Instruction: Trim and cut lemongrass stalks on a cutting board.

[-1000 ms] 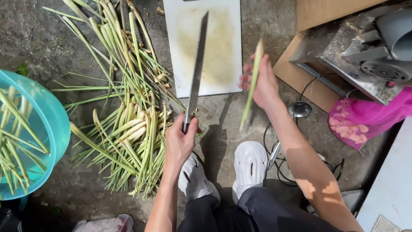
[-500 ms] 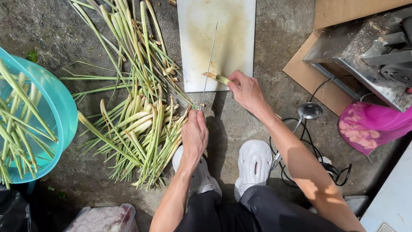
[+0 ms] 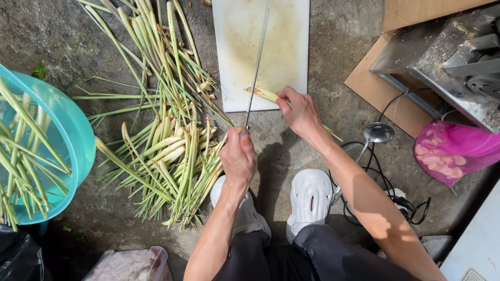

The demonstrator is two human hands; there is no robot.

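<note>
My left hand (image 3: 238,156) grips the handle of a long knife (image 3: 258,62) whose blade stands edge-down over a white cutting board (image 3: 237,52). My right hand (image 3: 298,110) pins a lemongrass stalk (image 3: 264,94) on the board's near edge, its root end poking out left of the fingers, close to the blade. The stalk's thin green end trails out behind the wrist. A big pile of lemongrass stalks (image 3: 166,140) lies on the concrete left of the board.
A turquoise basin (image 3: 78,145) with stalks in water sits at far left. Cardboard (image 3: 380,88) and a metal machine (image 3: 458,67) lie at right, with a pink bag (image 3: 458,151), a metal ladle (image 3: 376,133) and black cables. My white shoes (image 3: 310,200) are below.
My right hand brought the stalk down from upright and laid it flat on the board's edge. The knife has swung over the board and now stands edge-on above the stalk's root end.
</note>
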